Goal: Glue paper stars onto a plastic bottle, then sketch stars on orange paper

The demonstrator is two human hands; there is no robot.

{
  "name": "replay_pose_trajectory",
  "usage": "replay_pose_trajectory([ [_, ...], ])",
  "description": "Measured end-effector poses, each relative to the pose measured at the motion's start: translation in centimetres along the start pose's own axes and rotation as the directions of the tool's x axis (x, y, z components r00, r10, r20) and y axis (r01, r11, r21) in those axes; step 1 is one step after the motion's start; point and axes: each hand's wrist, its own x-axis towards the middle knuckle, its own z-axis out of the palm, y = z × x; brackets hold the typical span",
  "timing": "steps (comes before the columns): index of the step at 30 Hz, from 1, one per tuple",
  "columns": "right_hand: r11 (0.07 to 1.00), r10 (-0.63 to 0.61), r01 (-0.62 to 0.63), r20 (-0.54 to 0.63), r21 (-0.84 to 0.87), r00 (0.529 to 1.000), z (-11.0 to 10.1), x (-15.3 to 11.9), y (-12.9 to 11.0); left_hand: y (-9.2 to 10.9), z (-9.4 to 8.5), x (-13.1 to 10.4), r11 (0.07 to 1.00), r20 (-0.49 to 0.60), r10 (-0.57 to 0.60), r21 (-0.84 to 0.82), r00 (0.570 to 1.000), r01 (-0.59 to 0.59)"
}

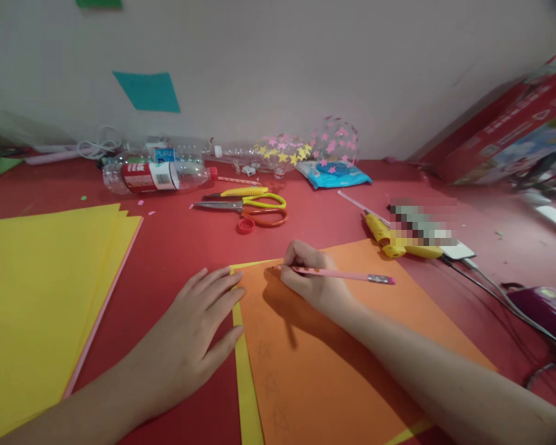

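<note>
A pink pencil (338, 273) with an eraser end lies in the pinch of my right hand (317, 278), its tip at the upper left part of an orange sheet of paper (333, 383). Faint pencil marks run down the left side of that sheet. Beneath it, a yellow sheet (246, 389) shows along the left edge. My left hand (204, 321) rests flat with fingers spread, its fingertips on the left edge of the papers.
Yellow paper (41, 296) is stacked at left. Behind my hands lie scissors (254, 207), a red bottle cap (246, 225), a yellow glue gun (389, 238), a labelled plastic bottle (152, 177) and a blue packet (336, 176). Cables (505, 296) run along the right.
</note>
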Motion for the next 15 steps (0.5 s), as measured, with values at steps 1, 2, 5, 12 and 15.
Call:
replay_pose_trajectory([
  [1, 1.0, 0.003, -0.003, -0.006, -0.001, 1.0, -0.02, 0.01, -0.03, 0.02, -0.03, 0.02, 1.0, 0.001, 0.001, 0.001, 1.0, -0.001],
  [2, 1.0, 0.003, -0.003, -0.011, -0.001, 1.0, -0.04, 0.01, -0.06, 0.04, -0.05, 0.02, 1.0, -0.001, 0.001, 0.005, 1.0, -0.001],
  [5, 1.0, -0.002, 0.002, -0.01, -0.001, 1.0, -0.13, -0.01, -0.1, 0.07, -0.02, -0.03, 1.0, -0.007, 0.008, 0.024, 1.0, -0.008],
  [12, 1.0, -0.026, 0.026, 0.055, -0.008, 0.998, -0.2, -0.18, -0.24, 0.01, 0.0, -0.21, 1.0, 0.004, -0.002, 0.021, 1.0, 0.002],
  [15, 0.999, -0.035, 0.034, 0.089, 0.011, 0.995, -0.17, -0.24, -0.39, 0.01, 0.01, -0.15, 1.0, 0.0, -0.001, 0.025, 1.0, 0.001],
])
